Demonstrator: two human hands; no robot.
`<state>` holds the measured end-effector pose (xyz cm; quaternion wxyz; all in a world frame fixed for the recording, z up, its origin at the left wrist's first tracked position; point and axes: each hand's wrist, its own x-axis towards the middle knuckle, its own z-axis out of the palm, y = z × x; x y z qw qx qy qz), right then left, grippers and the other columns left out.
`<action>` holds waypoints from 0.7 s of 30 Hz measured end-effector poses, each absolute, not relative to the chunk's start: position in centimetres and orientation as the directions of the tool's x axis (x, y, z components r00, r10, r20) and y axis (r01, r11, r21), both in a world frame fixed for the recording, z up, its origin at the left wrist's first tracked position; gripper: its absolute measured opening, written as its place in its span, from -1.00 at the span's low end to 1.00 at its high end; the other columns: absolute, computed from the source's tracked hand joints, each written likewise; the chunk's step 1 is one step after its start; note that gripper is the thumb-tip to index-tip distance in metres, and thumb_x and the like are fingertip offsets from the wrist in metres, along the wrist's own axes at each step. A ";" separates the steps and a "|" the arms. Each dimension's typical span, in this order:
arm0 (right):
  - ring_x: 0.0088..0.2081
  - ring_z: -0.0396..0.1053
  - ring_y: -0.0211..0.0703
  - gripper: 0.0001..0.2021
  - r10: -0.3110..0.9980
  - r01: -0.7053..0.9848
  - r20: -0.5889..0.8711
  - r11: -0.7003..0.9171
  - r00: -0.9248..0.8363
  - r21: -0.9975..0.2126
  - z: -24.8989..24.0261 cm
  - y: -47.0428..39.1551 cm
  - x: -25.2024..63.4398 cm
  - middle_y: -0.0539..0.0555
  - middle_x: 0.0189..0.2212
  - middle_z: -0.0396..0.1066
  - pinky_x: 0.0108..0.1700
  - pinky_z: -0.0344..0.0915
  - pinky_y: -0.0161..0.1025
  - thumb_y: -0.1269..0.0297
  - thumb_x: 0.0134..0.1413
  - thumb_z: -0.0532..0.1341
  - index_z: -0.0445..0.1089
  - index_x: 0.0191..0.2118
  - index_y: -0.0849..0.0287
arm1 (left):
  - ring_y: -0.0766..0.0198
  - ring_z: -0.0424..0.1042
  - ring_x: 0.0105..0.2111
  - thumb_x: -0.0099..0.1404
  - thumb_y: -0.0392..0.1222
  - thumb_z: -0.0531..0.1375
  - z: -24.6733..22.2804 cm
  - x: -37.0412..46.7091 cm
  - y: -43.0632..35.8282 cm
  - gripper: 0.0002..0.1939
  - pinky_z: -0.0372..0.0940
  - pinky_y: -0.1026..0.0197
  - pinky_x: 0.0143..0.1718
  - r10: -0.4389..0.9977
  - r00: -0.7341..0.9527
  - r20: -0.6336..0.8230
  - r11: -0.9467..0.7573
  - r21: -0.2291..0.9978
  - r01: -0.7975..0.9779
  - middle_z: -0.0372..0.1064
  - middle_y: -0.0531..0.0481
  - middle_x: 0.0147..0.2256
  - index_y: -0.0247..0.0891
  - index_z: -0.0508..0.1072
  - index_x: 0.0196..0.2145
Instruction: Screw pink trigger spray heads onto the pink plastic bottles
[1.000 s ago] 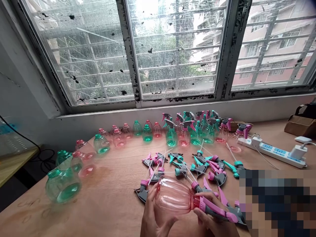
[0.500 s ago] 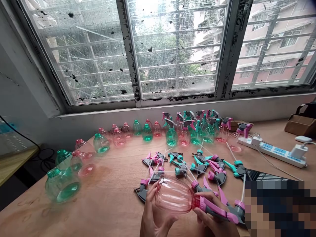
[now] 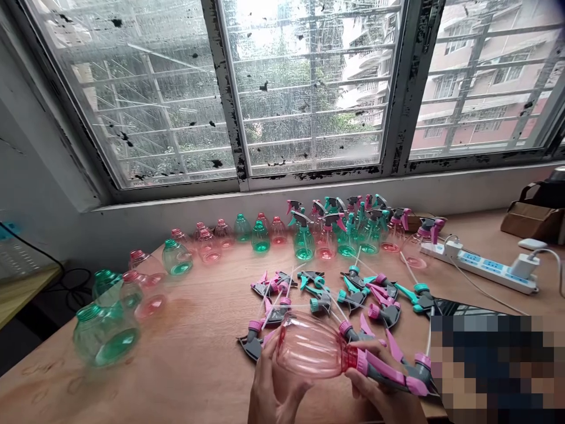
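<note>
A clear pink spray bottle (image 3: pixel 311 347) lies sideways in the air between my hands, its base to the left. My left hand (image 3: pixel 271 383) is wrapped round the base end, fingers behind and thumb below. At the neck, my right hand (image 3: pixel 384 383) grips the pink collar of a pink-and-grey spray head (image 3: pixel 388 372), which sits on the bottle mouth; part of that hand is hidden behind the trigger. Just beyond lie several loose spray heads (image 3: pixel 320 300) in pink, teal and grey, their thin tubes crossing.
Open-topped green and pink bottles (image 3: pixel 106 338) line the table's left and back. Several bottles with spray heads (image 3: pixel 326 241) stand by the wall below the window. A white power strip (image 3: pixel 481 265) with cables lies at right, near a brown box (image 3: pixel 534 218) and a dark flat screen (image 3: pixel 472 309).
The view has shifted slightly, so the table things appear a little further left. Both hands keep hold of the bottle and spray head with hardly any visible difference.
</note>
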<state>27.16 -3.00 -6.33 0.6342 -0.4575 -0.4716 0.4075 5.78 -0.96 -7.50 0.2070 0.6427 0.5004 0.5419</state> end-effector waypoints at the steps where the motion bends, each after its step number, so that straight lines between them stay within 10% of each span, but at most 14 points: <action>1: -0.61 0.43 -0.17 -0.76 0.950 -0.080 0.222 0.244 0.222 -0.966 -6.3 -3.0 27.1 -0.13 -0.63 0.38 -0.57 0.41 -0.36 0.08 0.01 0.46 0.55 -0.20 0.00 | -0.17 0.38 0.22 0.23 0.30 0.25 -7.5 5.8 -0.9 -0.27 0.30 -0.19 0.24 0.873 -0.085 0.480 -0.407 0.813 0.416 0.42 -0.19 0.20 -0.07 0.30 0.25; 21: -0.59 0.46 -0.19 -0.78 0.973 -0.116 0.179 0.196 0.145 -0.974 -6.6 -2.7 27.4 -0.11 -0.60 0.42 -0.56 0.35 -0.39 0.17 0.01 0.46 0.56 -0.19 0.04 | -0.19 0.19 0.34 0.28 0.14 0.30 -7.0 6.0 -0.4 -0.35 0.19 -0.24 0.32 0.800 -0.060 0.598 -0.531 0.749 0.396 0.20 -0.22 0.32 -0.08 0.32 0.25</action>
